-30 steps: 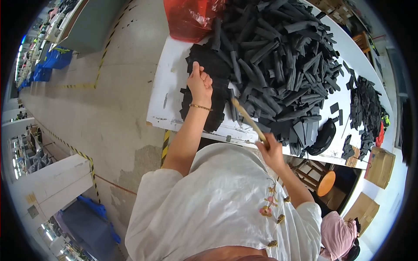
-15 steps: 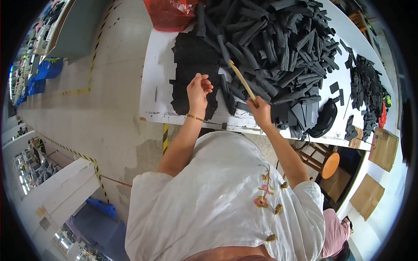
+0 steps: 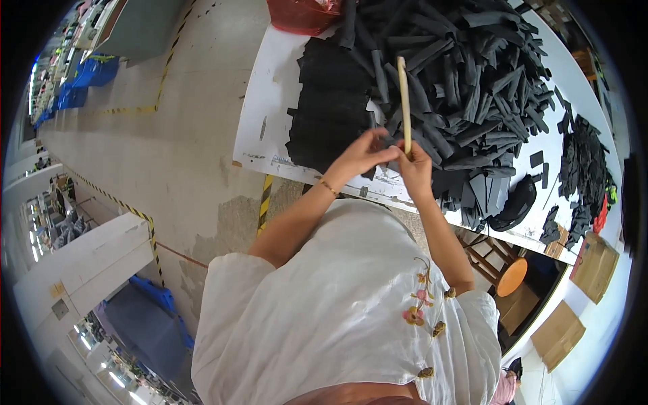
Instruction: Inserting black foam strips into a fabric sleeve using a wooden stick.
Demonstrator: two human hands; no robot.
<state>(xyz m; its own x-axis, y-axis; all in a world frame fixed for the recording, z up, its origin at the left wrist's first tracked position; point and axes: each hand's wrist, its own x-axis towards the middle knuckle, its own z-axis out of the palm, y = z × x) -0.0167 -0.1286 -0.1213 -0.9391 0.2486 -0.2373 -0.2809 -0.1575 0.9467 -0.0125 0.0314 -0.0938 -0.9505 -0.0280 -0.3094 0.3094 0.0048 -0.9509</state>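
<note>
Both of my hands meet over the near edge of the white table [image 3: 270, 88]. My right hand [image 3: 416, 167] is closed round the lower end of a pale, flat wooden stick [image 3: 405, 98], which points up and away from me. Beside it, my left hand [image 3: 361, 156] curls its fingers round a dark grey strip [image 3: 387, 140], its thumb touching or nearly touching the right hand. The strip is partly hidden by the fingers. To the left of the hands lies a flat black layer with jagged edges [image 3: 329, 101]. A big heap of dark, folded strips [image 3: 466, 74] rises beyond the stick.
A red plastic bag [image 3: 304, 17] stands at the far left corner. On the right are a black rounded object [image 3: 516, 202] and another dark pile [image 3: 586, 162]. Below the table's right side is a wooden stool [image 3: 509, 275]; cardboard pieces [image 3: 559, 335] lie farther right.
My left hand has moved right, off the black layer, to the right hand and a dark strip. The stick has swung more upright. The whole view has shifted a little.
</note>
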